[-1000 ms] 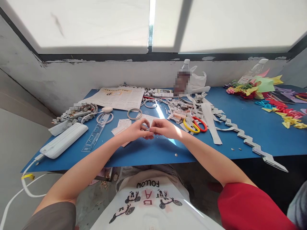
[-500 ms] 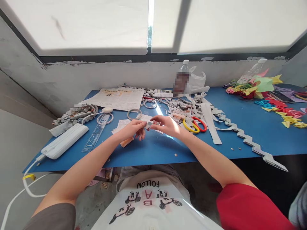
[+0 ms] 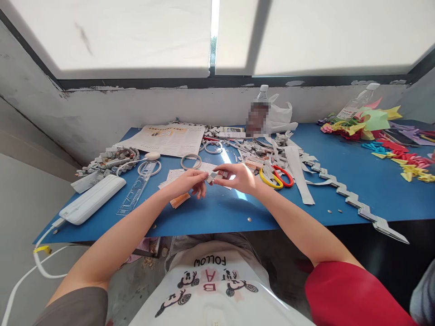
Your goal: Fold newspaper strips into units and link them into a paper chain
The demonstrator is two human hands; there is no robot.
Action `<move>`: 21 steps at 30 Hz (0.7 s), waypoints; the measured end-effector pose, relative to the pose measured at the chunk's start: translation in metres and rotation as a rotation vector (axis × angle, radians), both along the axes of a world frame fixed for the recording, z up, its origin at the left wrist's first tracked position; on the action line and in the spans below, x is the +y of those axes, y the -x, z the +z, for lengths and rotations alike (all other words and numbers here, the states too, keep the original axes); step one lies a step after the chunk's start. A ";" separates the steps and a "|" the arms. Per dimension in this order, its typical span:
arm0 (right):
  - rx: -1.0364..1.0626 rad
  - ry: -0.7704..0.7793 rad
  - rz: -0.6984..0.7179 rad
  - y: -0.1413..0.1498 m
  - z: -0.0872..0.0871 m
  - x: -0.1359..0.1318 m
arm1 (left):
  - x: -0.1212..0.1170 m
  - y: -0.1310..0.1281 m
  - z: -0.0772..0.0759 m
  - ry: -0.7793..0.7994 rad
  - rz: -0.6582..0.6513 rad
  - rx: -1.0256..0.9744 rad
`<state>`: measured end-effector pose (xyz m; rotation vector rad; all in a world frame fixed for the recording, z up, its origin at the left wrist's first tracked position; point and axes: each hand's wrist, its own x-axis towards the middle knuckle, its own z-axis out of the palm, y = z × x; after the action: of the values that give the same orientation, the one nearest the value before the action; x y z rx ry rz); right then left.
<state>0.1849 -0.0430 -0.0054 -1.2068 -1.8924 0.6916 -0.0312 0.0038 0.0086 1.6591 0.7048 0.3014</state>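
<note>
Between my two hands, above the blue table (image 3: pixel 210 217), is a small folded piece of newspaper (image 3: pixel 211 177). My left hand (image 3: pixel 190 182) pinches its left end between thumb and forefinger, the other fingers curled below. At its right end, my right hand (image 3: pixel 238 177) grips it between thumb and fingers; a reddish printed part shows there. Paper strips (image 3: pixel 166 180) and an orange-printed strip (image 3: pixel 180 200) lie under and beside my left hand. Scissors with yellow and red handles (image 3: pixel 283 177) rest to the right of my right hand.
A zigzag folded-paper chain (image 3: pixel 351 199) runs past the table's front edge at right. Newspaper (image 3: pixel 170 139), a pile of strips (image 3: pixel 261 154), a bottle (image 3: pixel 258 113) and paper flowers (image 3: pixel 363 122) lie further back. At left are a power strip (image 3: pixel 93 199) and a clear ruler (image 3: pixel 136 190).
My hands stay almost in place; the folded paper piece between them is turned very slightly. Nothing else on the table has moved.
</note>
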 end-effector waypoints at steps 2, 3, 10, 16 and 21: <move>0.083 0.123 0.028 0.000 0.000 0.001 | 0.000 0.001 0.000 -0.028 -0.002 0.019; 0.131 0.179 0.049 -0.001 0.000 0.001 | 0.000 0.001 0.000 -0.039 -0.004 0.027; 0.289 0.341 0.059 -0.003 0.006 0.001 | 0.003 0.001 -0.004 -0.088 -0.017 0.041; 0.359 0.374 -0.010 0.001 0.009 0.001 | 0.007 0.002 -0.009 -0.101 -0.025 0.021; 0.520 0.299 -0.085 0.007 0.000 0.006 | 0.008 0.002 -0.009 -0.104 -0.007 0.023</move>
<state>0.1779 -0.0372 -0.0050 -1.1382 -1.3316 1.1456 -0.0336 0.0115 -0.0006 1.7654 0.7108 0.3192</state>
